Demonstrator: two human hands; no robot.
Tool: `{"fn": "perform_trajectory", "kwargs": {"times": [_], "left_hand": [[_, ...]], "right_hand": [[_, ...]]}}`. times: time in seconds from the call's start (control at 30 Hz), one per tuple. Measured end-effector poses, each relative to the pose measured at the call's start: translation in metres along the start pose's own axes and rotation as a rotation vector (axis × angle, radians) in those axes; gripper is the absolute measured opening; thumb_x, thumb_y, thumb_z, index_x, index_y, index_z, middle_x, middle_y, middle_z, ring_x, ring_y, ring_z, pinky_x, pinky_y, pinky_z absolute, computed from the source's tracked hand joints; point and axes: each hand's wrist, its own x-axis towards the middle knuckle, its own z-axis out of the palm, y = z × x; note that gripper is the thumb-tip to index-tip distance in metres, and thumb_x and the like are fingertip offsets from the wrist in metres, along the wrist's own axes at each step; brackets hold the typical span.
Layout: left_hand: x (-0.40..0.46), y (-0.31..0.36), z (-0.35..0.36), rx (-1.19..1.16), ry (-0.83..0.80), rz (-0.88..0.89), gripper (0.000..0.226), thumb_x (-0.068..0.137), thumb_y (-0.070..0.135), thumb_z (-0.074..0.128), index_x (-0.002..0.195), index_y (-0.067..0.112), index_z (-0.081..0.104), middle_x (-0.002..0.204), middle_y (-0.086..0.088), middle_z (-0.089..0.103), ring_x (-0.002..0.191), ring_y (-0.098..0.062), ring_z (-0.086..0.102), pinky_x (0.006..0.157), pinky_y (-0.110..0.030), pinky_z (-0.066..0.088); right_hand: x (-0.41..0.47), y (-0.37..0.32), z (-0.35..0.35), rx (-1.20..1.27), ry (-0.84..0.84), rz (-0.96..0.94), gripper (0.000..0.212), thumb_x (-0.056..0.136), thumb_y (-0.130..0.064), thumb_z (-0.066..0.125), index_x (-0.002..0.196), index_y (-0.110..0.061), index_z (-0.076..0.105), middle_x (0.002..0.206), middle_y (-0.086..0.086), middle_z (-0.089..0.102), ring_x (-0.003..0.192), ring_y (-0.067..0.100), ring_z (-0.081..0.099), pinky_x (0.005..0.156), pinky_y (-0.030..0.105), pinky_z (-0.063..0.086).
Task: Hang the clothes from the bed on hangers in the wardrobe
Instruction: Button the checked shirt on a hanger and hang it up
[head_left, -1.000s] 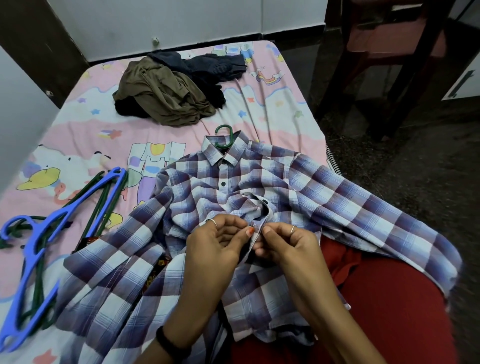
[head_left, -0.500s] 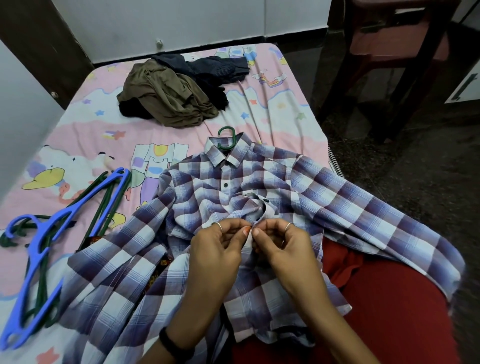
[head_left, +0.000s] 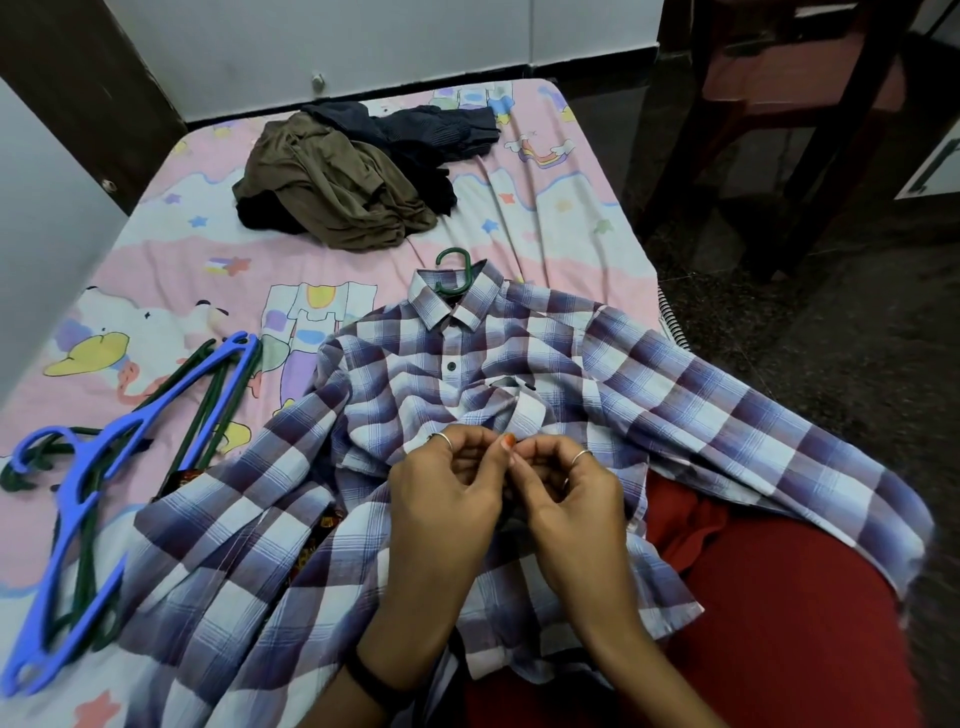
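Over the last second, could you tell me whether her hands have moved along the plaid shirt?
Yes: both hands, left and right, shifted slightly up the plaid shirt, nearer its fastened dark button.

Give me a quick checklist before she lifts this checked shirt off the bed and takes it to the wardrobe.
1. Hanger inside shirt: ok, the green hanger hook sticks out of the collar of the checked shirt.
2. Upper button fastened: ok.
3. Next button down: cannot tell, the left hand and right hand pinch the placket there and hide it.
4. Hands free to lift: not ok, both are busy on the placket.
5. Sleeves clear: not ok, one sleeve lies on the spare hangers.
6. More clothes waiting: ok, the clothes pile is still on the bed.
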Motion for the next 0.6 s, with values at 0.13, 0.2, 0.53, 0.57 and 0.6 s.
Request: {"fn": "perform_trajectory", "kwargs": {"times": [0.13,0.2,0.53,0.57,0.6], "left_hand": [[0.003,-0.004,0.001,0.110,0.005,0.109,0.012,0.088,0.012,0.066,0.079,0.020,0.064,0.068,0.010,0.068,0.064,0.001,0.066,0.060,-0.009,0.050],[0.004,-0.005,0.001,0.144,0.024,0.135,0.015,0.089,0.012,0.066,0.078,0.022,0.062,0.066,0.011,0.067,0.064,0.002,0.065,0.060,-0.009,0.049],[0.020,-0.017,0.002,-0.129,-0.063,-0.036,0.012,0.087,0.006,0.065,0.079,0.014,0.063,0.075,0.000,0.069,0.071,-0.005,0.066,0.069,-0.015,0.051],[0.023,-0.018,0.000,-0.177,-0.098,-0.064,0.010,0.087,0.006,0.065,0.080,0.013,0.064,0.074,0.000,0.070,0.071,-0.005,0.066,0.068,-0.015,0.050],[0.026,-0.018,-0.003,-0.224,-0.137,-0.092,0.009,0.087,0.006,0.066,0.080,0.012,0.064,0.074,0.000,0.071,0.072,-0.007,0.066,0.068,-0.016,0.051]], "right_hand": [[0.000,0.003,0.002,-0.025,0.031,-0.025,0.010,0.087,-0.006,0.068,0.080,-0.014,0.066,0.073,0.001,0.071,0.069,0.013,0.070,0.066,0.028,0.057],[0.000,0.007,0.004,-0.083,0.059,-0.080,0.010,0.086,-0.008,0.069,0.081,-0.016,0.067,0.073,0.000,0.071,0.068,0.012,0.069,0.066,0.028,0.057],[0.011,0.002,0.000,0.115,-0.031,0.034,0.015,0.088,-0.002,0.065,0.077,-0.012,0.064,0.064,-0.004,0.061,0.058,0.007,0.055,0.057,0.020,0.045],[0.016,-0.002,-0.003,0.190,-0.101,0.117,0.015,0.088,0.000,0.062,0.076,-0.009,0.063,0.062,0.000,0.059,0.057,0.008,0.053,0.054,0.019,0.044],[0.022,-0.006,-0.007,0.268,-0.172,0.208,0.015,0.088,0.002,0.060,0.076,-0.006,0.063,0.061,0.003,0.058,0.055,0.009,0.052,0.053,0.018,0.043]]}}
